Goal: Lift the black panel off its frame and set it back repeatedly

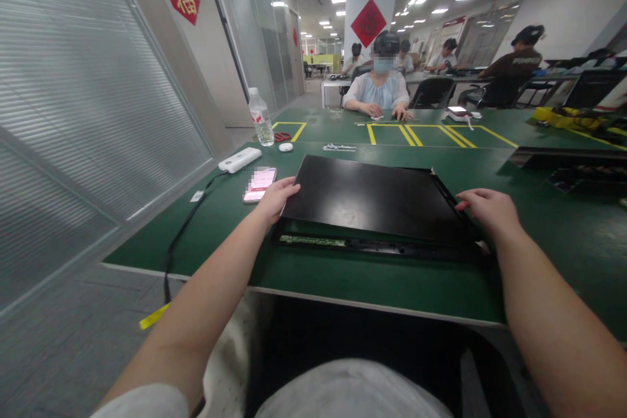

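Fingers of the left hand (277, 199) pinch the left edge of the black panel (372, 199); the right hand (487, 209) drapes the opposite edge, grip unclear, keeping it level.

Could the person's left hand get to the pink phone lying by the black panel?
Probably yes. The left hand is at the black panel's left corner, and the phone lies right beside it on the green table, with nothing between them.

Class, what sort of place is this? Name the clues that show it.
Probably an electronics assembly workshop: long green benches marked with yellow tape, other seated workers, and a black panel raised above a circuit strip.
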Demonstrator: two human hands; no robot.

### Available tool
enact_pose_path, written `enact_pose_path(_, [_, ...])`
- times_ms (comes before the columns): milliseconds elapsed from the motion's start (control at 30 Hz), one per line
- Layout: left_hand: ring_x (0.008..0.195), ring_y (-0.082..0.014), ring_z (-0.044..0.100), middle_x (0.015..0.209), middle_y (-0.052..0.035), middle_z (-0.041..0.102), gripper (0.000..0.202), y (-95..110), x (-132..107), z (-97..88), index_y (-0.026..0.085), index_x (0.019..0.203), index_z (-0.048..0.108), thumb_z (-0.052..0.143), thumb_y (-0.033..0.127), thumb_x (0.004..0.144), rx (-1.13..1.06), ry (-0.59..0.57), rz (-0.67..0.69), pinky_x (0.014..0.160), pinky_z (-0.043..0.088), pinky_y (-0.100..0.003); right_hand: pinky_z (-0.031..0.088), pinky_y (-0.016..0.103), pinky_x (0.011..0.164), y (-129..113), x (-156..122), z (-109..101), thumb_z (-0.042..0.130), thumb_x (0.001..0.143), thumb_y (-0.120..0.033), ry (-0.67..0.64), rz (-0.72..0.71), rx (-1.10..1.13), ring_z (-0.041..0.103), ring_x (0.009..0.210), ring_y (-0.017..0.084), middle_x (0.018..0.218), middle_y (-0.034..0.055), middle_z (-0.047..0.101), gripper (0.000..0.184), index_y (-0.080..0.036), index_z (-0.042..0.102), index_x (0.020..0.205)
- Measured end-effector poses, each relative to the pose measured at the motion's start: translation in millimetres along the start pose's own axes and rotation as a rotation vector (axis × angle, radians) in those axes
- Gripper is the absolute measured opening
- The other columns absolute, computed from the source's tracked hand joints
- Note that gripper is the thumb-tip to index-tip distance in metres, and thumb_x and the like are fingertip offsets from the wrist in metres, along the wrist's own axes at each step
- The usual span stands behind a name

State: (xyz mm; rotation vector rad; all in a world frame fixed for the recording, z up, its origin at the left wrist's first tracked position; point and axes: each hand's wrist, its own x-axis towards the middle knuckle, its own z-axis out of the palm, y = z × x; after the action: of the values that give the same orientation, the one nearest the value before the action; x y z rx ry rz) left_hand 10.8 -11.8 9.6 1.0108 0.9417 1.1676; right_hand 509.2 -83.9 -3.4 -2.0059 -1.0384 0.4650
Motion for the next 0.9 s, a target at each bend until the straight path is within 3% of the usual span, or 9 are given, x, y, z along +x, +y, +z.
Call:
enact_pose_path(100, [0.082,-0.0267,0.081,0.093,-0.0099,0.085,0.033,0.1,-0.3,-0.3,0.014,0.102,0.080,0.088,0.010,0.070,0.001,-0.001,-0.010,0.072,0.063,-0.033,0.047,0.034,0.065,-1.7,1.4,-0.1,0.076,0.076,-0.039,0.054,0.029,-0.100,0.063,0.075,0.022,0.081,0.0066,0.077,0.015,-0.024,0.078,0.079])
enact_pose_path(233, [0.079,-0.0255,0.080,0.091,-0.0092,0.085,0.030,0.5,-0.9,-0.4,0.015,0.100,0.080,0.088,0.010,0.072,0.001,0.004,-0.012,0.070,0.063,-0.033,0.051,0.036,0.080,-2.2,2.9,3.7,0.077,0.081,-0.036,0.029,0.047,-0.168,0.065,0.083,0.020,0.093,0.0056,0.077,0.017,-0.023,0.080,0.091])
enact_pose_path(433, [0.075,-0.0241,0.080,0.088,-0.0092,0.085,0.027,0.6,-0.1,-0.3,0.015,0.097,0.079,0.088,0.012,0.072,0.004,0.010,-0.022,0.067,0.063,-0.032,0.050,0.033,0.065,3.4,6.0,7.9,0.077,0.073,-0.030,-0.010,0.029,-0.163,0.066,0.075,0.023,0.085,0.0050,0.077,0.009,-0.027,0.082,0.081])
enact_pose_path(600, [0.085,-0.0282,0.081,0.093,-0.0114,0.085,0.034,1.5,0.0,-0.7,0.015,0.103,0.079,0.088,0.012,0.070,0.009,-0.010,-0.029,0.073,0.064,-0.035,0.049,0.031,0.059,6.3,7.4,8.9,0.077,0.072,-0.030,-0.033,0.007,-0.150,0.067,0.076,0.023,0.085,0.0057,0.078,0.006,-0.028,0.081,0.075])
enact_pose_path(900, [0.096,-0.0281,0.080,0.110,-0.0119,0.084,0.047,4.7,-6.3,2.4,0.015,0.122,0.076,0.087,0.018,0.076,0.051,-0.023,-0.001,0.076,0.062,-0.032,0.055,0.035,0.070,18.6,19.0,14.2,0.074,0.068,-0.035,-0.017,-0.038,-0.193,0.071,0.082,0.026,0.085,0.0076,0.079,0.018,-0.025,0.084,0.079])
